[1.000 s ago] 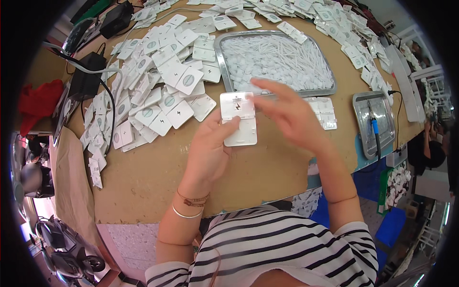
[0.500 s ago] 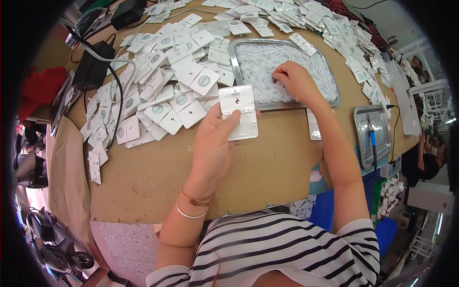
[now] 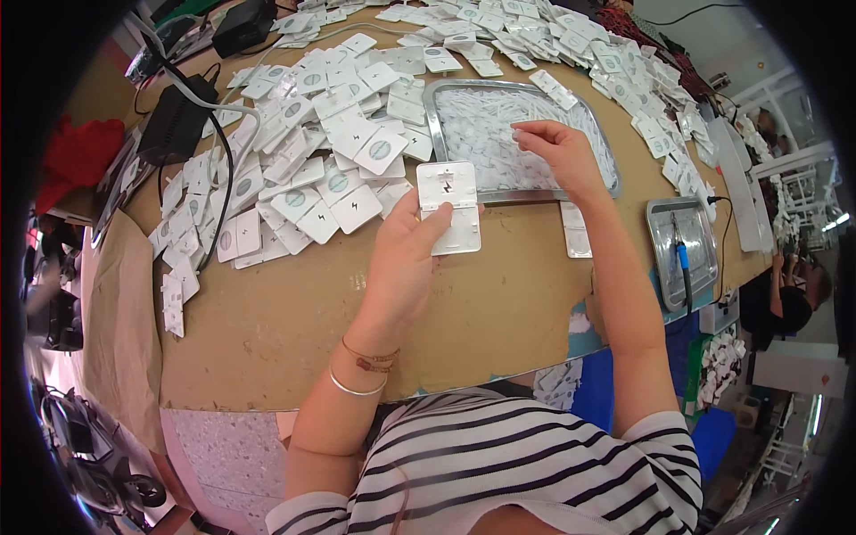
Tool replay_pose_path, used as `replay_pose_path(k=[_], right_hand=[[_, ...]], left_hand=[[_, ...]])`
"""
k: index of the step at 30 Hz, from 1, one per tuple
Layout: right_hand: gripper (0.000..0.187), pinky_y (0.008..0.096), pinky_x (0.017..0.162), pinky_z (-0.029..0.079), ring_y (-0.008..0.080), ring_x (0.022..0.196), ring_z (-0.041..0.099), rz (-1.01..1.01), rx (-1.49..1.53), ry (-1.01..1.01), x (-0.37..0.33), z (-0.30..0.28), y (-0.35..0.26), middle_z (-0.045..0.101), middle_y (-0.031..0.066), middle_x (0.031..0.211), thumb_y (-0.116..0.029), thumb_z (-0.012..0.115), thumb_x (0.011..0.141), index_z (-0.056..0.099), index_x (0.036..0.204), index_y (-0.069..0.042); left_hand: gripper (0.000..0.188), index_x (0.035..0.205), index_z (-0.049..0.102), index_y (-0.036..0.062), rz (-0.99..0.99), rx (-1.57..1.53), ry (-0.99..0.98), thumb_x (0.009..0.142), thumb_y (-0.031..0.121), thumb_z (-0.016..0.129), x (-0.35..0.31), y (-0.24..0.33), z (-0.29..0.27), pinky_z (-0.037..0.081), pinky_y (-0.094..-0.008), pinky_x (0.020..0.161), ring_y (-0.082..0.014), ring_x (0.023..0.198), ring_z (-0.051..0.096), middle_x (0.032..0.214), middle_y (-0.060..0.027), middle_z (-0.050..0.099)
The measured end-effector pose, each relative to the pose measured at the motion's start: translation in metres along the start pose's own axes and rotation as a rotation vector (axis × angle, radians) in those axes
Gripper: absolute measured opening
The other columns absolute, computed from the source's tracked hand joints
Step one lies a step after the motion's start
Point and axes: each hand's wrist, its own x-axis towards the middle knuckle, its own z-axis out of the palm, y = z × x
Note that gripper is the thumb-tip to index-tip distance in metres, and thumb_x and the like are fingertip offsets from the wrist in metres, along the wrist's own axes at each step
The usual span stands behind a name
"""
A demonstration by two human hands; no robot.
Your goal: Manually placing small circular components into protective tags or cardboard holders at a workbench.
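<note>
My left hand [image 3: 412,245] grips an unfolded white hinged plastic case [image 3: 462,234], thumb across its hinge line. A dark lightning-shaped mark shows on the upper half. Behind the case lies a metal tray [image 3: 432,116] filled with small thin white or clear plastic pieces [image 3: 486,134]. My right hand [image 3: 562,153] hovers over the tray's right part with thumb and fingertips pinched together. Whatever sits in that pinch is too small to make out. Another white case [image 3: 575,234] lies partly under my right forearm, just in front of the tray.
Heaped white cases [image 3: 312,134] cover the left of the table, with more [image 3: 615,58] along the back. A smaller metal tray [image 3: 662,259] on the right holds a blue-handled pen-like tool [image 3: 683,259]. Black power boxes [image 3: 178,125] and cables stand at left. A person [image 3: 794,294] sits far right.
My right hand has risen slightly from the plastic pieces and shifted a little right, fingers still pinched. My left hand keeps hold of the case, nearly in place.
</note>
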Motion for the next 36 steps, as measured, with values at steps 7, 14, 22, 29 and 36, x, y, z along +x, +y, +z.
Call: replay_pose_path(k=[7,14,22,29,36], right_hand=[[0.009,0.0250,0.074,0.046,0.0106,0.085,0.058,0.030,0.282,-0.121,-0.069,0.042,-0.049,0.062,0.0077,0.102,-0.003,0.065,0.080,0.065,0.088,0.000],[0.010,0.0222,0.073,0.045,0.0077,0.081,0.056,-0.056,0.223,0.043,-0.087,0.068,-0.042,0.060,0.0049,0.098,-0.003,0.068,0.078,0.062,0.086,-0.002],[0.014,0.0201,0.071,0.045,0.0059,0.074,0.055,0.071,0.415,0.134,-0.094,0.073,-0.047,0.061,0.0016,0.083,-0.005,0.070,0.078,0.059,0.087,-0.002],[0.028,0.0205,0.070,0.045,0.0070,0.075,0.053,0.058,0.568,0.202,-0.096,0.079,-0.045,0.058,0.0025,0.085,-0.001,0.071,0.076,0.051,0.095,-0.004],[0.029,0.0218,0.071,0.045,0.0082,0.079,0.055,0.079,0.323,0.081,-0.100,0.052,-0.041,0.059,0.0040,0.089,-0.004,0.068,0.079,0.051,0.102,-0.001]], left_hand=[[0.028,0.112,0.052,-0.0052,0.036,0.115,0.017,0.093,0.015,0.051,0.000,-0.011,-0.004,0.051,-0.0264,0.074,-0.0101,0.085,0.058,0.098,-0.0076,0.061],[0.028,0.110,0.053,-0.0058,0.075,0.255,0.012,0.093,0.016,0.052,-0.003,-0.012,0.003,0.051,-0.0249,0.069,-0.0095,0.080,0.057,0.095,-0.0063,0.061],[0.029,0.109,0.056,-0.0046,0.161,0.413,0.033,0.091,0.018,0.055,-0.002,-0.019,0.000,0.047,-0.0233,0.067,-0.0072,0.076,0.056,0.088,-0.0048,0.062],[0.028,0.110,0.057,-0.0022,0.266,0.527,0.068,0.090,0.018,0.054,-0.007,-0.021,0.003,0.046,-0.0256,0.061,-0.0101,0.071,0.058,0.080,-0.0077,0.064],[0.024,0.093,0.059,-0.0028,0.156,0.851,0.048,0.088,0.021,0.056,-0.002,-0.023,0.002,0.045,-0.0291,0.056,-0.0172,0.062,0.059,0.074,-0.0120,0.063]])
